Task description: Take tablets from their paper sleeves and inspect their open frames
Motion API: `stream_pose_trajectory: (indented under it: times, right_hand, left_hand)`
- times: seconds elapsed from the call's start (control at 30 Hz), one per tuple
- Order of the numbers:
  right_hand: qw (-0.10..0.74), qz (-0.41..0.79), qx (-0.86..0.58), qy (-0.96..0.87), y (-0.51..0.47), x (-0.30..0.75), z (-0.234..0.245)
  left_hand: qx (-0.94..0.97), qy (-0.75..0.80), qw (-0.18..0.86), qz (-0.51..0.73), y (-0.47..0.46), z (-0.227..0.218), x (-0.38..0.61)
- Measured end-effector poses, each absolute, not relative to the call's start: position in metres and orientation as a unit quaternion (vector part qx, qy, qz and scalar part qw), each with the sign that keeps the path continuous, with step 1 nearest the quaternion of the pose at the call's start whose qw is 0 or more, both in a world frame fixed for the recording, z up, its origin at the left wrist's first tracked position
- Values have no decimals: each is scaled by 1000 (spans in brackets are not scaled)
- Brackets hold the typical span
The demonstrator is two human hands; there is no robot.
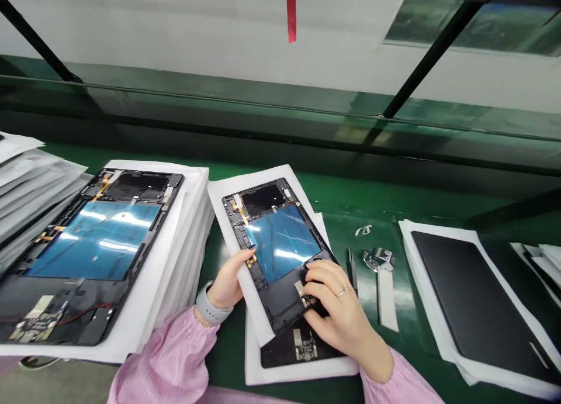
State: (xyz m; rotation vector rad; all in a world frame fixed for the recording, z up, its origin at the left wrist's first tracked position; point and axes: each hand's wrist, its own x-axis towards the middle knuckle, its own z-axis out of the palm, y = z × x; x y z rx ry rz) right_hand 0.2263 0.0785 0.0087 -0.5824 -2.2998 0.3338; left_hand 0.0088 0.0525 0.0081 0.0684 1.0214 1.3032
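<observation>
**Left hand [228, 280]:** closed on the long edge of an open black tablet housing with a blue-film centre [280, 240], thumb on top, tilting it up off the sheet below.
**Right hand [339, 310]:** curled over the housing's lower end, fingertips [313, 287] on and around a small black-and-gold circuit board [307, 301]. Exact contact partly hidden.
**Wrists:** grey watch band [214, 306] on the left; thin silver ring [340, 292] on the right hand; pink gathered sleeves [175, 357] on both arms.
**Housing position:** over a white sheet [258, 369], on a green surface [350, 199], angled across the hands.
**Below housing:** black panel with a similar small board [304, 348], on that sheet.
**Left of hands:** second open black tablet housing [87, 240] on a thick white sheet stack [184, 258], more white sheets [26, 182] beyond.
**Right of hands:** black tweezers [353, 269], crumpled silver foil [379, 259], white strip [388, 301].
**Far right:** flat black rectangular panel [473, 299] on white sheets.
</observation>
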Motion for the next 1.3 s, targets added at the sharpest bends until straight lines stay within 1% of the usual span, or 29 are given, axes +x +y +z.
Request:
stream_pose_trajectory:
  times: [0.23, 0.37, 0.53, 0.67, 0.73, 0.77, 0.83, 0.9, 0.97, 1.03, 1.17, 1.3]
  right_hand:
    - [370, 160, -240, -883, 76, 226, 6]
    - [371, 197, -245, -874, 76, 223, 8]
    - [377, 219, -243, -867, 75, 221, 10]
    - [343, 209, -222, -889, 76, 225, 15]
    - [332, 241, -212, -887, 78, 231, 18]
    - [342, 265, -212, -877, 79, 234, 19]
    - [399, 297, -239, -834, 84, 242, 20]
    - [464, 300, -311, -773, 90, 249, 18]
    - [490, 312, -390, -714, 96, 253, 16]
    - [470, 373, -429, -675, 101, 254, 14]
    - [404, 508, -427, -629, 103, 250, 16]
    - [345, 559, -455, -602, 98, 244, 21]
  left_hand:
    - [26, 485, 655, 579, 52, 16, 11]
    - [32, 489, 657, 573, 54, 21, 13]
    - [39, 493, 651, 576, 55, 18, 12]
    - [40, 497, 641, 584, 53, 13, 9]
    - [41, 496, 639, 586, 53, 11, 7]
    - [42, 495, 639, 588, 52, 11, 6]
    - [44, 492, 639, 590, 52, 12, 4]
    - [42, 476, 651, 590, 52, 14, 3]
    - [34, 448, 680, 579, 51, 17, 3]
    - [28, 425, 705, 567, 50, 20, 3]
    - [35, 430, 719, 546, 49, 21, 4]
    - [36, 432, 720, 542, 48, 20, 6]
